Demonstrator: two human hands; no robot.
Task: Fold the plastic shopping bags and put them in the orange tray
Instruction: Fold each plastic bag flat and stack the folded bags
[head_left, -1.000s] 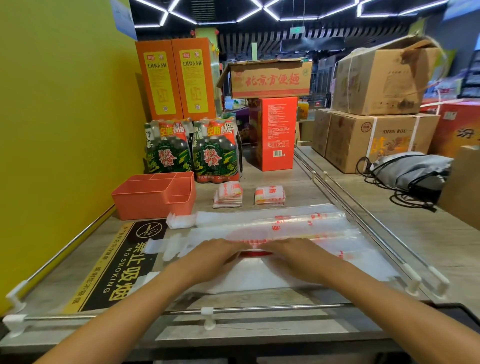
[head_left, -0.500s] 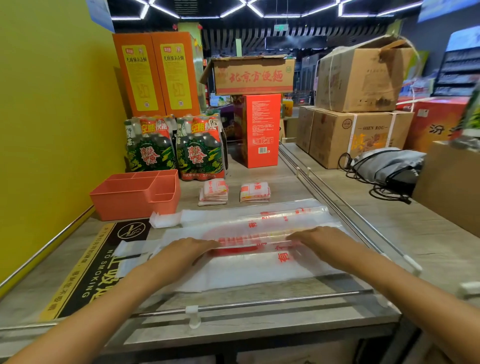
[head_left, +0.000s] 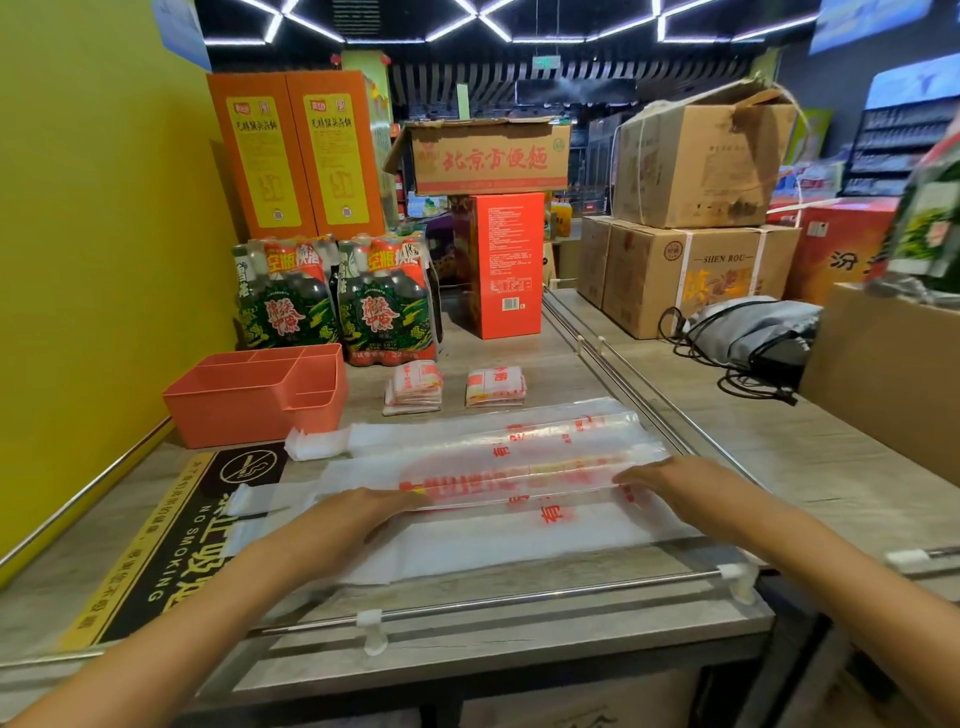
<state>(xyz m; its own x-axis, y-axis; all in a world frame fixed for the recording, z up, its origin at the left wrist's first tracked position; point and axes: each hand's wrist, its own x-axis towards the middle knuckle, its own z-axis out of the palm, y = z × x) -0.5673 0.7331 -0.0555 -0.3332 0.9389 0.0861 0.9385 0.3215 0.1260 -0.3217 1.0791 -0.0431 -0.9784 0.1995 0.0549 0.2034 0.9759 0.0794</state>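
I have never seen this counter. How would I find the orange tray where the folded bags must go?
Start at the yellow wall on the left and look down to the counter beside it. The orange tray stands there, in front of the green bottle packs. Unlike the tall orange boxes behind, it is low, open-topped and split into compartments.

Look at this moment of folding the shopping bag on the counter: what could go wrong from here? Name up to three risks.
1. The plastic bag is thin and slick; under the flat left hand and right hand the long fold may slip and go crooked.
2. A second bag lies right behind it, so it could get dragged along.
3. The orange tray is narrow; a loose fold may spring open there.
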